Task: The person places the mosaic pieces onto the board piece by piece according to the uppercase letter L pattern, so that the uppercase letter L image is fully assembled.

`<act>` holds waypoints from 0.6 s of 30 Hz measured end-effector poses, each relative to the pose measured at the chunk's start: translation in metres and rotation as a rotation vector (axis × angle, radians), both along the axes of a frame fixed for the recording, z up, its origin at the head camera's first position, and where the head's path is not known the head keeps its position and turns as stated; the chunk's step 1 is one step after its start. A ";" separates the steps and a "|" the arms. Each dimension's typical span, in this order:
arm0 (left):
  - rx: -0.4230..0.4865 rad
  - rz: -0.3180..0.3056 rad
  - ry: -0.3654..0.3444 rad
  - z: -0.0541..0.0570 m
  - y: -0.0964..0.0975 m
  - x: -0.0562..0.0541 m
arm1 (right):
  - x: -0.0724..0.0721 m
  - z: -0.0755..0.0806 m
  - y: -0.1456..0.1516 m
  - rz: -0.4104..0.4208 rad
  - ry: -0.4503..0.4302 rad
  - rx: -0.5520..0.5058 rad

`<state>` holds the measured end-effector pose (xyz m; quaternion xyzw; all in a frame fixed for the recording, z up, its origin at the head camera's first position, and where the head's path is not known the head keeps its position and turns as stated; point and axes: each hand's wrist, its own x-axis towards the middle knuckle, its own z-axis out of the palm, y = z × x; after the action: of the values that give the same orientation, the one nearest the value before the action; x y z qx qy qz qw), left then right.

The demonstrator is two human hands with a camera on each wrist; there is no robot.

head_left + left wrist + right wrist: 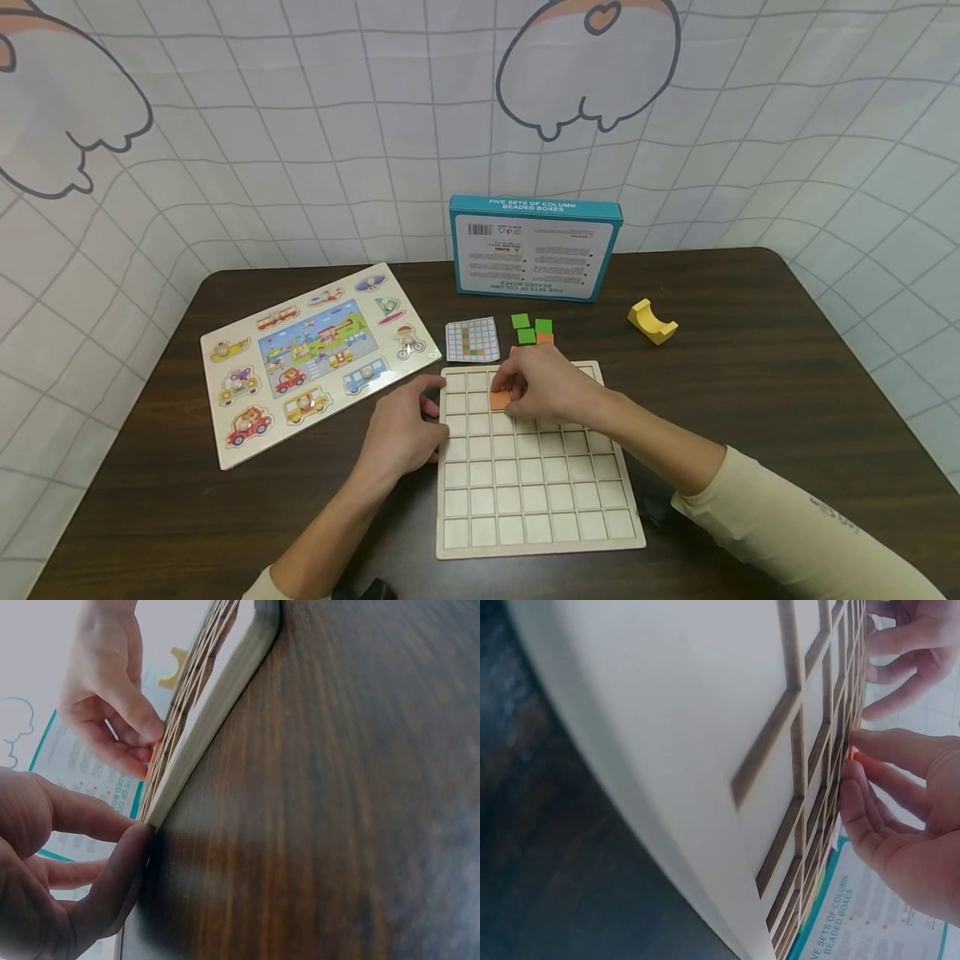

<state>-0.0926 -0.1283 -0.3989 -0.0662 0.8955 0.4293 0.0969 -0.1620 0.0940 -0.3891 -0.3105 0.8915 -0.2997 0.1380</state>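
Note:
A pale wooden grid board [536,475] lies on the dark table. My right hand [551,385] is over its upper part and pinches an orange square tile [499,401] at a cell in the upper rows. In the right wrist view only a sliver of orange shows at the fingertips [853,787]. My left hand [401,429] holds the board's left edge; the left wrist view has its thumb and index finger [94,817] meeting at that edge. Behind the board lie several loose green tiles [521,321] and an orange tile [545,338], partly hidden by the right hand.
A small pattern card [472,340] lies just behind the board. Left of it is a wooden vehicle puzzle [318,350]. A blue-edged box [534,254] stands upright at the back. A yellow curved block [652,322] sits at the right. A patterned curtain [337,125] surrounds the table.

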 end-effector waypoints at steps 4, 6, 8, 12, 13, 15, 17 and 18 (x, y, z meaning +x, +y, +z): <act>-0.003 -0.001 0.000 0.000 0.000 0.000 | 0.000 0.000 0.000 0.001 -0.003 -0.003; -0.005 -0.001 0.000 0.000 0.000 0.000 | 0.000 0.000 0.000 0.002 -0.003 -0.003; -0.003 0.000 0.000 0.001 0.000 0.000 | -0.001 -0.001 0.001 0.003 -0.001 -0.004; 0.002 0.001 -0.004 0.001 0.000 0.000 | -0.001 -0.001 0.001 0.007 -0.001 -0.008; 0.002 0.001 -0.005 0.001 0.000 0.000 | -0.001 -0.001 0.001 0.007 -0.004 -0.009; 0.002 0.001 -0.006 0.000 0.000 0.000 | -0.001 -0.001 0.001 0.007 -0.008 -0.011; -0.001 0.001 -0.007 0.000 0.000 0.000 | -0.001 -0.001 0.002 0.005 -0.015 -0.014; -0.002 0.002 -0.007 0.000 0.000 0.000 | -0.001 -0.001 0.002 0.005 -0.017 -0.015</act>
<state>-0.0928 -0.1285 -0.3985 -0.0687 0.8956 0.4280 0.0998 -0.1635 0.0958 -0.3903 -0.3112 0.8872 -0.3088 0.1437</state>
